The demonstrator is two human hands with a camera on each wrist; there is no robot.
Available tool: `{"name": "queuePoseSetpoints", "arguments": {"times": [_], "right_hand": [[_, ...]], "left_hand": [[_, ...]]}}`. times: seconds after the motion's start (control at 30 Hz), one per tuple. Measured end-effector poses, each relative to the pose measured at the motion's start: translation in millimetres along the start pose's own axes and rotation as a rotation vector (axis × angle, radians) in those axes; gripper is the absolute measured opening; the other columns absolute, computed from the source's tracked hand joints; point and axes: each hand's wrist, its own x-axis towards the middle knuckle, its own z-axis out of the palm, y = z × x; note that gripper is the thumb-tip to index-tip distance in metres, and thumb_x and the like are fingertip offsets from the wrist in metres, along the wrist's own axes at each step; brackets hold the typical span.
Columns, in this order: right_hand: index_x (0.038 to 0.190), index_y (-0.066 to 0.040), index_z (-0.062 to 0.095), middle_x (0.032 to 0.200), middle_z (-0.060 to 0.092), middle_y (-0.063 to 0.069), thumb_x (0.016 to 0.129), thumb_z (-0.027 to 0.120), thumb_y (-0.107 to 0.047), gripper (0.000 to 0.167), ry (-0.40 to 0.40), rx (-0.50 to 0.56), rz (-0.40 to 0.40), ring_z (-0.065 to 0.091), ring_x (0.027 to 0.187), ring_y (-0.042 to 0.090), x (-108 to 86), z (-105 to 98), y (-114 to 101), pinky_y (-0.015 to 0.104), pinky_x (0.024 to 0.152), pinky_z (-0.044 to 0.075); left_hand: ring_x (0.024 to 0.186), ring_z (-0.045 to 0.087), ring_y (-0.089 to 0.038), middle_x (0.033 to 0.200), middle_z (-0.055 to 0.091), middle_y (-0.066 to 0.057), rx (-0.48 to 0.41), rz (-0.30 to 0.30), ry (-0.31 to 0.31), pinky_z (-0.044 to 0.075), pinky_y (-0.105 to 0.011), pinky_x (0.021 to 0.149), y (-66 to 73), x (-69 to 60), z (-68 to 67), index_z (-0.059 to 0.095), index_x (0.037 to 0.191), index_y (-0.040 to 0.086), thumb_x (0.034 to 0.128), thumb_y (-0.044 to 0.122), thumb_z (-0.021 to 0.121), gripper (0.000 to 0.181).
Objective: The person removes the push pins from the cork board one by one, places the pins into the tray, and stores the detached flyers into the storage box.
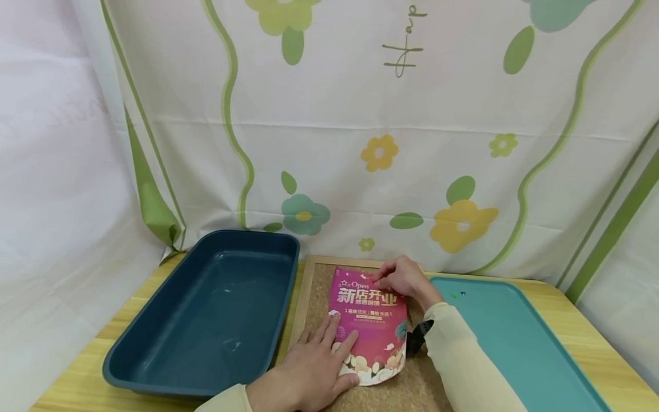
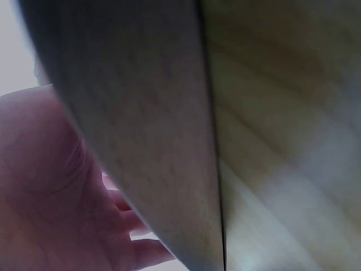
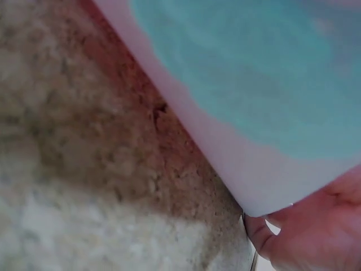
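A pink and purple flyer (image 1: pixel 368 337) with gold and white print lies on a cork board (image 1: pixel 316 286) with a wooden frame. My left hand (image 1: pixel 314 366) rests on its lower left part, fingers spread and straight. At the upper right corner my right hand (image 1: pixel 407 280) pinches a small reddish piece that looks like a push pin, mostly hidden by the fingertips. The flyer's right edge lifts off the cork (image 3: pixel 101 169) in the right wrist view. The left wrist view shows the left palm (image 2: pixel 51 186) beside the board's wooden frame (image 2: pixel 146 124).
A deep dark blue tray (image 1: pixel 206 320) stands left of the board. On the right lies a shallow teal tray (image 1: pixel 515 337) with a small green piece (image 1: pixel 454 295) and a small dark piece (image 1: pixel 463 293). A floral curtain (image 1: pixel 329 114) hangs behind the wooden table (image 1: pixel 612 349).
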Motion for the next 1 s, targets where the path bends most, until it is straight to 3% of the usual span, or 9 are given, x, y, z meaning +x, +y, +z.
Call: {"name": "queuePoseSetpoints", "arguments": {"times": [0.2,0.7,1.0], "right_hand": [[0.092,-0.014,0.084,0.102,0.075,0.007,0.095,0.08,-0.019,0.007,-0.012,0.018,-0.008,0.064,0.096,0.023,1.0,0,2,0.032,0.073,0.059],[0.099,-0.01,0.083,0.101,0.072,0.009,0.097,0.078,-0.017,0.009,-0.041,0.074,-0.122,0.06,0.087,0.022,-1.5,-15,18,0.031,0.072,0.052],[0.101,-0.009,0.082,0.105,0.073,0.008,0.098,0.076,-0.018,0.011,-0.031,0.08,-0.11,0.061,0.098,0.023,-6.7,-27,15,0.032,0.08,0.052]], "left_hand": [[0.165,0.025,-0.033,0.179,0.021,-0.007,0.002,0.0,0.0,0.04,-0.061,0.123,-0.4,-0.8,0.2,0.033,0.167,0.035,0.1032,0.07,0.045,0.074],[0.164,0.026,-0.034,0.179,0.022,-0.007,-0.01,-0.008,0.004,0.039,-0.064,0.123,1.1,-0.7,-1.4,0.034,0.166,0.035,0.1017,0.07,0.048,0.075],[0.164,0.026,-0.034,0.179,0.022,-0.007,-0.021,-0.006,0.007,0.038,-0.064,0.123,0.5,-0.7,-1.3,0.034,0.166,0.035,0.1015,0.07,0.048,0.075]]}}
